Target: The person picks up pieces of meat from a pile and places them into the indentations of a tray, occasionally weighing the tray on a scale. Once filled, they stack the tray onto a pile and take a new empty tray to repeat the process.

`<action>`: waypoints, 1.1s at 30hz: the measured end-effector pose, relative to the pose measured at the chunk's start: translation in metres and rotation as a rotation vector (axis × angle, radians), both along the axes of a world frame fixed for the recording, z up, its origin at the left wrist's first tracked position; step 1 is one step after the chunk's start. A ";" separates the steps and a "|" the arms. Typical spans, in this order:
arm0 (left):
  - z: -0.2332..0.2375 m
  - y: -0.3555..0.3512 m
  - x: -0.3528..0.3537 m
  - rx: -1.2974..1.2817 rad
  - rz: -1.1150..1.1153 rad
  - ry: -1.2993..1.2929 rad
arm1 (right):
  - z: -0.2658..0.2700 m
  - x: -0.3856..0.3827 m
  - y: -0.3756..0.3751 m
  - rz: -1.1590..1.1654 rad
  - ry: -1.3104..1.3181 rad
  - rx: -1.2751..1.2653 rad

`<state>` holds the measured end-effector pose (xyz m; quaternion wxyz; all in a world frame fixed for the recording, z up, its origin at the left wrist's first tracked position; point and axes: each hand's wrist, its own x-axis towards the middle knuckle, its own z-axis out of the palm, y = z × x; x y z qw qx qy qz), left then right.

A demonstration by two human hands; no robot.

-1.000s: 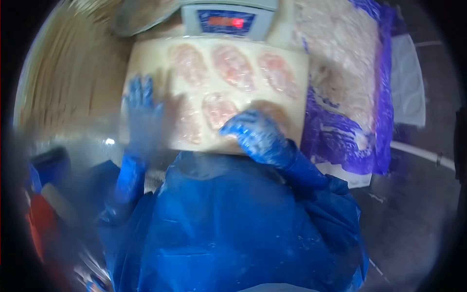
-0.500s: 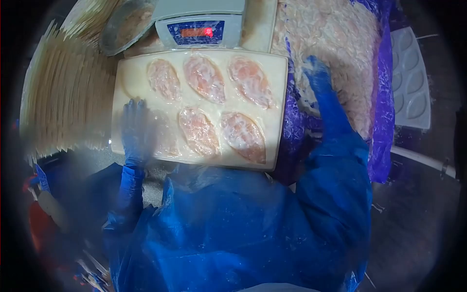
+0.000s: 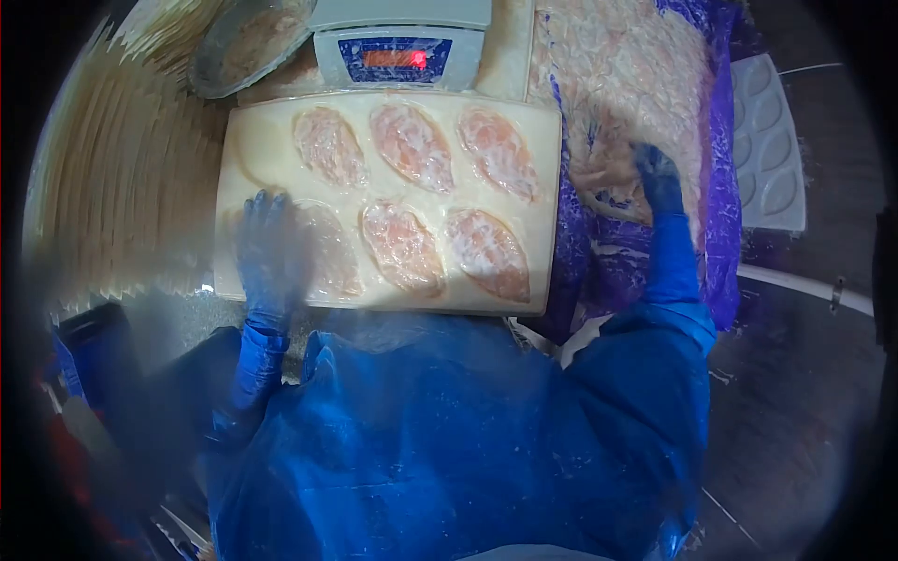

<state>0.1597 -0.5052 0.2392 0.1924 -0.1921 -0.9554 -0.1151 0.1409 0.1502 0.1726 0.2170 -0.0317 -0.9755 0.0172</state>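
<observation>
Two-handed, working around the white moulded tray (image 3: 544,140): resting the left hand (image 3: 264,251), open and with fingers extended, on the tray's left end; holding the right hand (image 3: 660,178) over the meat mass (image 3: 617,47), just right of the tray. Not being able to tell whether gripping anything on the right, with fingertips lost against the dim meat. For good work, probably steadying the tray with a flat, light left palm, gathering meat with cupped right fingers, and avoiding snagging the purple liner (image 3: 722,234). Looking pale, wet and lumpy in the mass; looking pinker, glossy and white-streaked in six visible meat portions (image 3: 410,147), lying leaf-shaped in the tray's hollows.
</observation>
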 end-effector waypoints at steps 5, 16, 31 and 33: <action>0.002 -0.001 0.002 0.012 -0.040 0.008 | 0.029 0.020 -0.054 0.104 -0.034 -0.023; 0.005 0.002 0.005 0.024 -0.019 0.057 | 0.035 0.024 -0.076 -0.057 -0.353 -0.042; 0.001 -0.010 0.010 0.151 -0.068 -0.001 | -0.027 0.026 -0.049 -0.005 -0.319 -0.043; 0.002 -0.012 0.011 0.160 -0.053 -0.009 | -0.019 0.023 -0.059 -0.016 -0.409 0.201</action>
